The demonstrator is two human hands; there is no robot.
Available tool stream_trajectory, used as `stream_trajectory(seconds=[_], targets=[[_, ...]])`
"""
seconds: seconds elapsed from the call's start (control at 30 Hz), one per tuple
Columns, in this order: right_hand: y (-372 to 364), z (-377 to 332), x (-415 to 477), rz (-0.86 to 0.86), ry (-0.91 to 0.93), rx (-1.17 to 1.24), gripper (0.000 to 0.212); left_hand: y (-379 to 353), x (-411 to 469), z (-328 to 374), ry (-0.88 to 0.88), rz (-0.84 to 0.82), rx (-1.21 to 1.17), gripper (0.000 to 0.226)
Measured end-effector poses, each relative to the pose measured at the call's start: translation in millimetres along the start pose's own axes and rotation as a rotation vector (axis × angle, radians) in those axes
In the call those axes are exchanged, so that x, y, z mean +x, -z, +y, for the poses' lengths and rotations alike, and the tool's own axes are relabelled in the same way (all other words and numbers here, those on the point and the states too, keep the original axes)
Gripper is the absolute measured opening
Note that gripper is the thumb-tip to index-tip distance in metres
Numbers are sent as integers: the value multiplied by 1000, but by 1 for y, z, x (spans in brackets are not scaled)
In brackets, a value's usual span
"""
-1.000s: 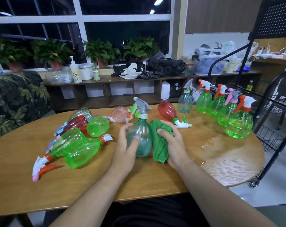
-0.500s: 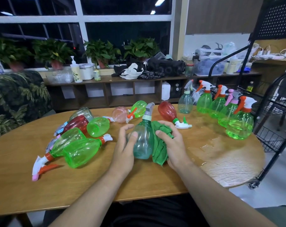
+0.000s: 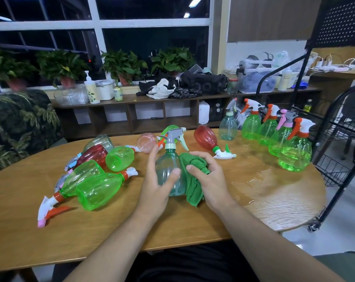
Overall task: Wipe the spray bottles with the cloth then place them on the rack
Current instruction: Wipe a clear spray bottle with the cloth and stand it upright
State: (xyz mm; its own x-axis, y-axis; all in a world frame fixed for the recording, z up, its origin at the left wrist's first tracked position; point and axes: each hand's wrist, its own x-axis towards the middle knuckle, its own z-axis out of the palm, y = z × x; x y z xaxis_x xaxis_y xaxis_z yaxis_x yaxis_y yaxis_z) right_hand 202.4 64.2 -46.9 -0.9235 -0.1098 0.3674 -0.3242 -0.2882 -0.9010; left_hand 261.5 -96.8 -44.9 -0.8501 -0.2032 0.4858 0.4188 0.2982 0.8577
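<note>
A pale teal spray bottle (image 3: 168,169) with a grey trigger head stands upright at the middle of the wooden table (image 3: 132,231). My left hand (image 3: 158,188) grips its body from the left, thumb across the front. My right hand (image 3: 209,180) holds a bunched green cloth (image 3: 193,180) against the bottle's right side. Several green and red bottles (image 3: 97,186) lie on their sides to the left. Several bottles (image 3: 292,151) stand upright at the table's right end. The black wire rack (image 3: 339,139) stands just beyond them.
A red bottle (image 3: 205,137) lies behind the cloth, with a pink one (image 3: 146,140) farther left. A wet patch (image 3: 260,180) shines on the table's right side. A low shelf (image 3: 152,110) with plants and clutter runs under the window. A leaf-patterned chair (image 3: 20,127) sits at left.
The bottle has been turned in my left hand, so its trigger head swung round. The cloth in my right hand shifted along the bottle's right side.
</note>
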Motion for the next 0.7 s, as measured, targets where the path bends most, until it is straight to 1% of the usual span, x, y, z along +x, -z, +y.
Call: stream_trajectory(seconds=[0.03,0.07,0.13,0.23,0.27,0.33,0.4,0.5,0.57,0.63,0.67,0.7], targets=[[-1,0,-1,-3,25,-44,34,0,1,0,-4,-10,24,82],[-2,1,-3,3,55,-81,35,1,1,0,-6,-16,40,85],[-3,-3,-8,36,164,-156,37,2,2,0,-18,-22,26,80],[-5,-15,1,179,466,-382,36,5,1,2,-21,-29,-26,76],[-5,-20,10,221,537,-443,35,5,0,5,-20,-38,-43,75],[-6,-31,32,252,561,-511,35,4,-1,8,-23,-72,-49,73],[-8,-38,48,175,553,-604,36,3,-2,11,-27,-109,-38,72],[-17,-35,46,-81,628,-767,46,5,1,7,3,-85,-70,73],[-20,-36,43,-239,669,-816,53,6,2,4,32,-61,-98,74],[-17,-42,49,-294,678,-822,56,6,1,5,31,-49,-109,72],[-15,-45,53,-274,679,-834,56,5,1,5,22,-50,-110,71],[-12,-46,57,-217,683,-848,55,5,0,6,15,-52,-117,70]])
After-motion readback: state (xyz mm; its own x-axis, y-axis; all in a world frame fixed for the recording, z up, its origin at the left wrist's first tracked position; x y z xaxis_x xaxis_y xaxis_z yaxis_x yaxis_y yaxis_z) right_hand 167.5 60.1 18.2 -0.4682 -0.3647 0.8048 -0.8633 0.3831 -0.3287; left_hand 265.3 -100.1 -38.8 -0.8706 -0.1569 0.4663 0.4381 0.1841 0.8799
